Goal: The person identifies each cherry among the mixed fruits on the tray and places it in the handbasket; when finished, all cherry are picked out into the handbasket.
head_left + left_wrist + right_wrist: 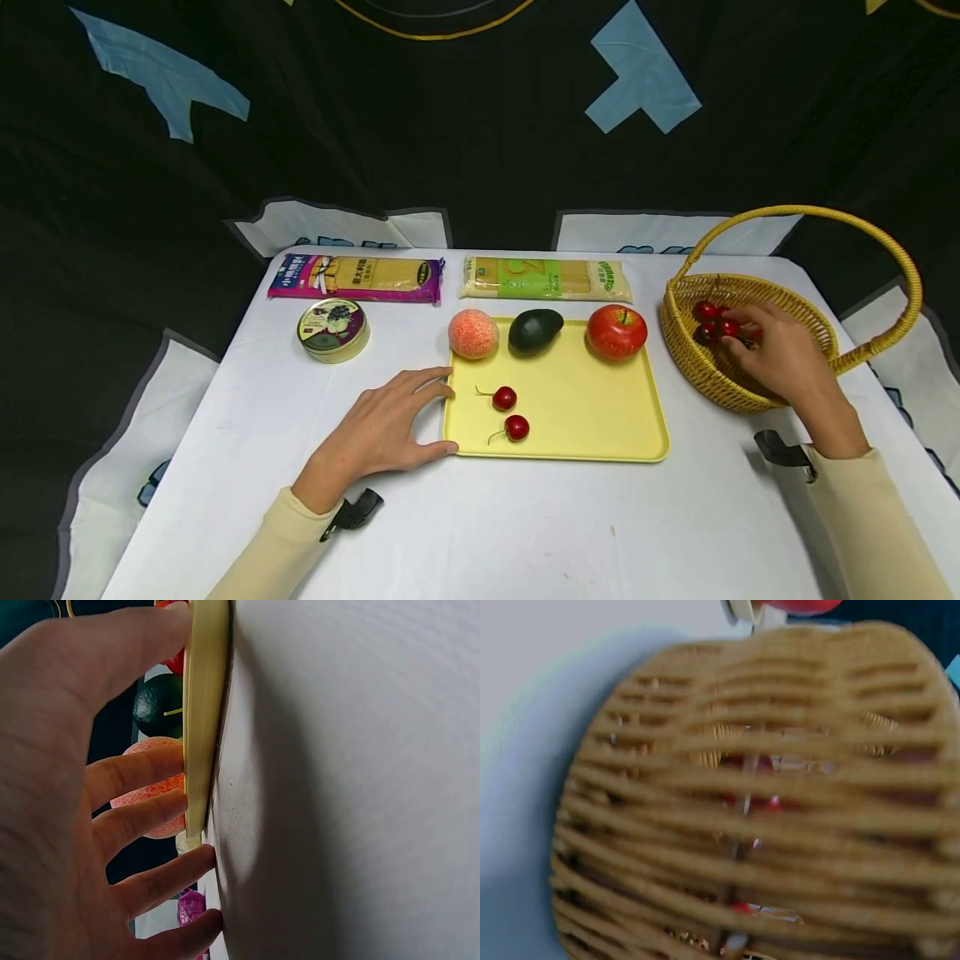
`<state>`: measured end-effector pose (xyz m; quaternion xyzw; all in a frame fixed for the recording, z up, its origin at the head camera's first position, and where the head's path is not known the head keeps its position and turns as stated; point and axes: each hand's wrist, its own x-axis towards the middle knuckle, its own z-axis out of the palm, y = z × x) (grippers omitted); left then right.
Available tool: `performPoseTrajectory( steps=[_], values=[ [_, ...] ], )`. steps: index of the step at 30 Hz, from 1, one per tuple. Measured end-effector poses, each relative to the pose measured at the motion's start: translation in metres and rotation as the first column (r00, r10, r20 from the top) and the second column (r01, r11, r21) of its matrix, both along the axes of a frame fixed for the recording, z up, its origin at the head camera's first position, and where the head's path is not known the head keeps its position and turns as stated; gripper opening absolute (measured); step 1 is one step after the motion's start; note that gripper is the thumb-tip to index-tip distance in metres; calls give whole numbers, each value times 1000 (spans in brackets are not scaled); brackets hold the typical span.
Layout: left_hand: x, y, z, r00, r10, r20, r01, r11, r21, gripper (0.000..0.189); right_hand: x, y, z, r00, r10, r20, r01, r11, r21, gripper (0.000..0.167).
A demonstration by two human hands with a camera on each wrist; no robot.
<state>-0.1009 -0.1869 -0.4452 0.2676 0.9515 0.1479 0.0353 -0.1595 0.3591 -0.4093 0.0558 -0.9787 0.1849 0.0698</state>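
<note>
My left hand (386, 425) lies at the left edge of a yellow tray (585, 408), fingers spread, with thumb and fingertips touching its rim. On the tray are two red cherries with stems, an upper cherry (504, 398) and a lower cherry (517, 428). A peach (473, 334), a dark green avocado (535, 331) and a red apple (617, 332) line its far side. My right hand (783, 350) reaches into a wicker basket (693, 371), thumb and fingers pinching at a cherry (728, 327) among several others. The right wrist view shows mostly the basket's woven wall (780, 817).
Two long noodle packs, a purple pack (356, 277) and a green-yellow pack (545, 278), lie along the table's back edge. A round tin (333, 330) stands left of the tray. The basket's tall handle (903, 267) arches over its right side. Black cloth hangs behind.
</note>
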Motion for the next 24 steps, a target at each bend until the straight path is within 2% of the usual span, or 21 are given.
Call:
performPoseTrajectory(
  steps=[8,16,24],
  values=[
    [-1,0,0,1000,-4,-6,4,1000,-2,72,-7,15,-1,997,8,72,-8,1000,-2,41],
    [0,0,0,1000,3,5,-3,1000,-2,73,-13,13,-1,993,15,114,-15,1000,0,42],
    [0,0,-1,1000,3,7,-3,1000,-1,72,-15,15,-7,988,14,151,-14,1000,0,41]
  ],
)
